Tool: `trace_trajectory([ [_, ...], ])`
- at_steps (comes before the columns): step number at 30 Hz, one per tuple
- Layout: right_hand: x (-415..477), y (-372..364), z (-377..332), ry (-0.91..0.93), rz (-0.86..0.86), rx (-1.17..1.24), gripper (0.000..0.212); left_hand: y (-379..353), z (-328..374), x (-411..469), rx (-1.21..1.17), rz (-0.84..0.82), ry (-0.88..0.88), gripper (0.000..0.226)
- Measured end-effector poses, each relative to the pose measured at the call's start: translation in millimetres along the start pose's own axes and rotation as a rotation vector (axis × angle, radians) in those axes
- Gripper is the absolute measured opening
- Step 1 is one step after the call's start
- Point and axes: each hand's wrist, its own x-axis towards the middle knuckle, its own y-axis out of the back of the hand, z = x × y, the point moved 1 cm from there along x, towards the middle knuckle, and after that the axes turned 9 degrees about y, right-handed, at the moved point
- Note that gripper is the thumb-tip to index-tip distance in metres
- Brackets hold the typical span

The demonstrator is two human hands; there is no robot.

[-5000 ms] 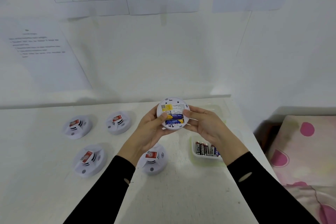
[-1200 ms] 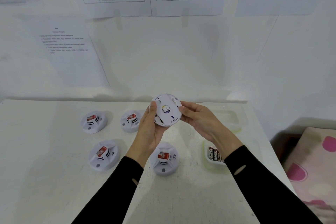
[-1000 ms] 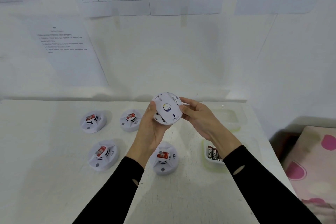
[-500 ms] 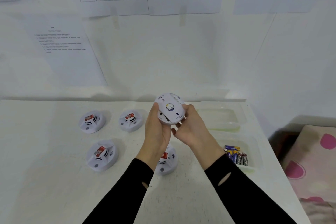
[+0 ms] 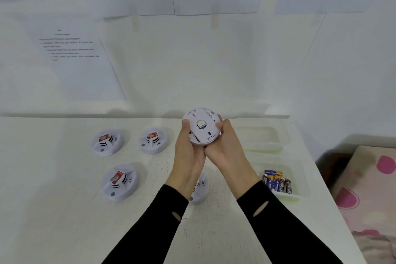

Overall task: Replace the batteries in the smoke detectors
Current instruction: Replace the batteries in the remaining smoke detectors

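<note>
Above the white desk | round white plastic smoke detector, back plate toward the camera | left hand and right hand grip opposite rims, fingers curled, probably to twist the plate closed | clear plastic tray of cylindrical batteries within reach beside the right forearm.

Person, arms only in view. Left long black sleeve: plain, close-fitting, matte fabric, cuff ending at the wrist. One small oval slit just short of the cuff. Right long black sleeve: same cut, matching oval slit near its cuff. Left hand and right hand bare, uncovered past the cuffs.
</note>
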Motion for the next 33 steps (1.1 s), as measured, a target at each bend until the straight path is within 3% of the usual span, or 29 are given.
trace_trajectory([
  [3, 0.1, 1.4, 0.1, 0.014, 0.002, 0.030, 0.017, -3.1, 2.0, -0.4, 0.002, -0.040, -0.011, 0.051],
  [6, 2.3, 11.0, -2.1, 0.044, -0.029, -0.053, 0.027, 0.8, 3.8, -0.5, 0.056, -0.029, -0.056, 0.054],
  [12, -3.8, 20.3, -8.2, 0.418, -0.160, -0.911, 0.029, 4.1, 17.6, -5.5, 0.220, -0.103, 0.035, 0.053],
  [15, -4.2, 21.2, -12.4, 0.747, -0.197, -1.353, 0.033, 2.4, 21.6, -11.1, 0.205, -0.158, 0.110, 0.043],
  [17, -7.2, 17.5, -13.2, 0.916, -0.220, -1.541, 0.041, 2.0, 22.8, -12.5, 0.153, -0.203, 0.127, 0.031],
  [19, -11.3, 11.3, -13.0, 0.995, -0.235, -1.666, 0.056, 2.0, 23.3, -12.1, 0.083, -0.225, 0.116, 0.040],
  [23, -15.1, 8.2, -10.5, 1.058, -0.263, -1.742, 0.065, -0.8, 22.9, -11.8, 0.062, -0.261, 0.097, 0.057],
  [28, -18.4, 10.8, -9.1, 1.133, -0.367, -1.639, 0.063, -1.1, 31.9, -10.1, 0.100, -0.263, 0.125, 0.037],
  [33, -15.0, 12.5, -6.6, 1.216, -0.386, -1.653, 0.060, -2.2, 32.0, -8.8, 0.175, -0.239, 0.084, 0.038],
])
